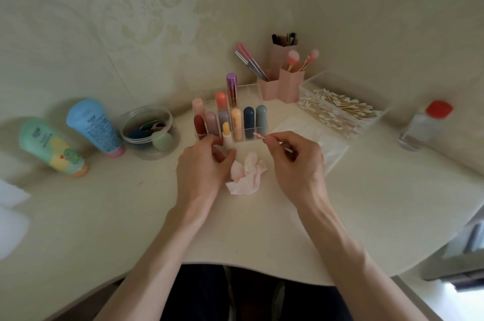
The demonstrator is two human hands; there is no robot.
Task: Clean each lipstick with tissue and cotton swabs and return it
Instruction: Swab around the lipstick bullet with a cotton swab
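My left hand (203,163) holds an uncapped lipstick (226,136) upright, a yellow stick on a pale base, just in front of the clear organizer (251,90). My right hand (293,158) pinches a cotton swab (272,140) whose pink-stained tip points left, a short way from the lipstick. A crumpled, pink-stained tissue (246,174) lies on the table between my hands. Several capped lipsticks (237,121) of different colours stand in the organizer's compartments.
A clear box of cotton swabs (337,108) and a stack of tissues (314,134) lie to the right, pink brush holders (285,79) behind. A red-capped bottle (424,124) stands far right. A clear tub of sponges (149,132) and two tubes (94,126) are at left.
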